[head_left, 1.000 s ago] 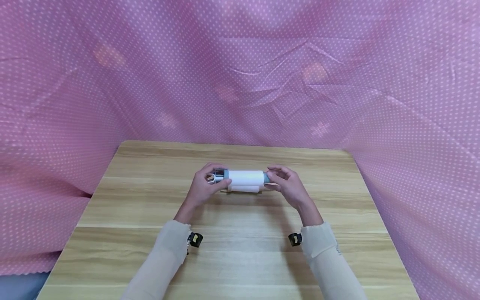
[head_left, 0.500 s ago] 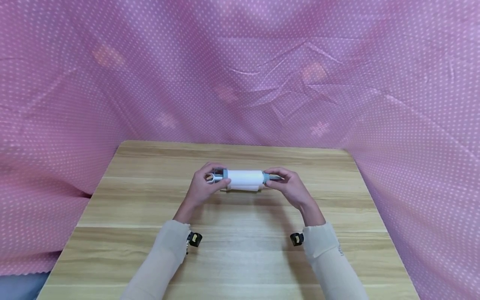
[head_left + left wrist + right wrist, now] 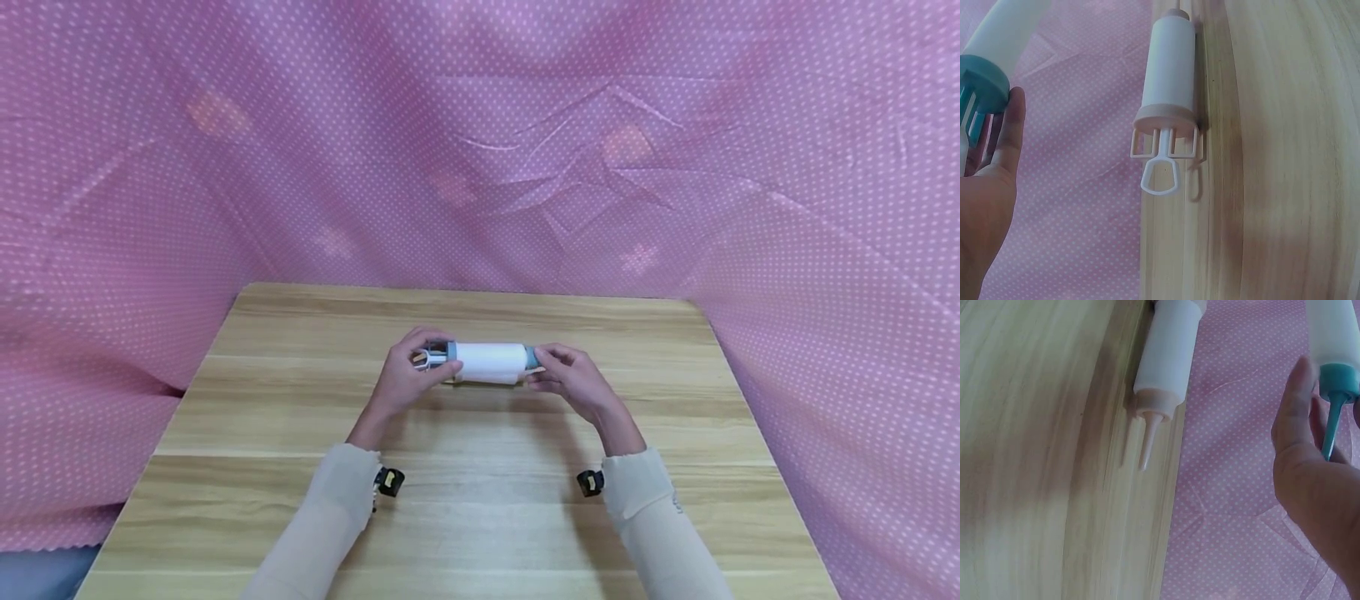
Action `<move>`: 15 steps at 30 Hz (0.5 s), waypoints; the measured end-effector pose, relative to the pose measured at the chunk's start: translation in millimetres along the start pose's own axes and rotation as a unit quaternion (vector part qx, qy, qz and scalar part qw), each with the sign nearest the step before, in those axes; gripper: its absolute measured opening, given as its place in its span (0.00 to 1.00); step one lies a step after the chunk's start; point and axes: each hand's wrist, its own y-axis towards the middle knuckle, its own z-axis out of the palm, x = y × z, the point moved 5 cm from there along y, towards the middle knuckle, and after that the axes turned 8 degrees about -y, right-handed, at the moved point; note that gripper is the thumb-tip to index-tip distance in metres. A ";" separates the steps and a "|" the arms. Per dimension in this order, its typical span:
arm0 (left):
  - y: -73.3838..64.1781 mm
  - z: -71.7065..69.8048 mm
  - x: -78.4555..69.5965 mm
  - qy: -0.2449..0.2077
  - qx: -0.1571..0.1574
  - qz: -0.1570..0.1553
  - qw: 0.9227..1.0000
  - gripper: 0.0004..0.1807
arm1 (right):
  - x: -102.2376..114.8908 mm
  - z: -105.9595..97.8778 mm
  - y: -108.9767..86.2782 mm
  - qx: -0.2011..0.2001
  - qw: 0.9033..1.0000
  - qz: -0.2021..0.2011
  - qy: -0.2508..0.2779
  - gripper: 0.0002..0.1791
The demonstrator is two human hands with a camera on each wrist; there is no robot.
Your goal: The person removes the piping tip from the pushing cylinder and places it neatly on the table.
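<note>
Both hands hold a white icing syringe (image 3: 491, 357) with teal end parts sideways above the table. My left hand (image 3: 401, 379) grips its plunger end, thumb at the teal collar (image 3: 988, 78). At the other end my right hand (image 3: 585, 385) pinches the teal nozzle cap (image 3: 1337, 381), and a thin teal nozzle (image 3: 1333, 425) points back past the palm. A second icing syringe (image 3: 1169, 62), white with pale pink ends, lies on the table under the first. Its white loop handle (image 3: 1160, 177) and its pink nozzle (image 3: 1149, 440) show in the wrist views; in the head view it is mostly hidden.
The wood-grain table (image 3: 480, 508) stretches from the forearms to a polka-dot pink curtain (image 3: 480, 167) that hangs behind it and along both sides. A small black camera sits on each wrist, the left camera (image 3: 390, 481) and the right camera (image 3: 590, 482).
My right fingers opened out around the nozzle cap, showing the nozzle between them, then closed on the cap again. My left hand and the syringe have stayed nearly in place.
</note>
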 end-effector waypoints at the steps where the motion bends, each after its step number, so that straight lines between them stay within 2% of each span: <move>1: -0.2 0.0 -0.4 0.001 0.000 0.000 1.000 0.21 | -0.9 0.2 -0.3 0.006 1.000 0.005 -0.004 0.19; 6: -0.1 -1.3 -2.3 0.003 -0.002 0.007 1.000 0.21 | 0.7 -0.1 -0.3 0.025 0.999 -0.019 0.007 0.19; 10: 4.0 -3.6 14.3 0.007 -0.004 0.001 1.000 0.21 | 3.3 -1.0 -0.6 0.031 0.999 -0.043 0.010 0.20; 13: 7.1 -5.5 29.6 0.008 -0.004 -0.004 1.000 0.23 | 4.8 -1.4 -1.1 0.031 0.998 -0.058 -0.015 0.20; 15: 7.4 -6.4 34.2 0.002 -0.006 -0.004 1.000 0.23 | 5.6 -1.8 -1.3 0.030 0.996 -0.070 -0.039 0.19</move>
